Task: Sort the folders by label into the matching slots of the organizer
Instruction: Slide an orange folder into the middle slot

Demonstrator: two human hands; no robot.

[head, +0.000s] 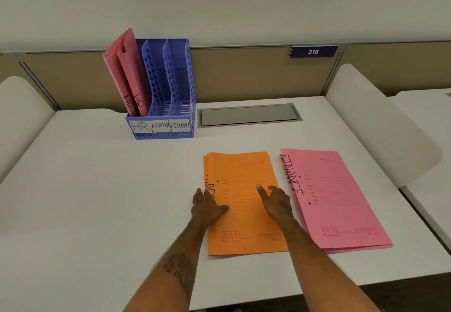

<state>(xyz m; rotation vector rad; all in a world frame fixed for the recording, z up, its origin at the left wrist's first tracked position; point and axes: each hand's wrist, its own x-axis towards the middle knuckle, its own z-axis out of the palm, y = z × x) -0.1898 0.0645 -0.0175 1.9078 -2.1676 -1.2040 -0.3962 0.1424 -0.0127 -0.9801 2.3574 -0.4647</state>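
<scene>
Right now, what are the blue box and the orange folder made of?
The blue organizer looks like hard moulded plastic: slightly shiny, with rows of punched holes in its walls. The orange folder looks like thin matte card or stiff paper: it lies flat, with printed lines.

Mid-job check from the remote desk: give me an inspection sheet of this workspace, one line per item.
Surface: white desk, flat, with a closed grey cable hatch behind the folders.
Job's things: blue organizer labelled HR, ADMIN, FINANCE; two red HR folders stand in the HR slot; the other two slots look empty. Orange folders lie stacked flat; pink FINANCE folders lie stacked to their right.
Clutter: nothing seen.
Grippers: left hand flat on the orange stack's left edge, right hand flat on its right side; neither grips.
Cables: nothing seen.
Surroundings: tan partition with a plate reading 216; white side dividers.
</scene>
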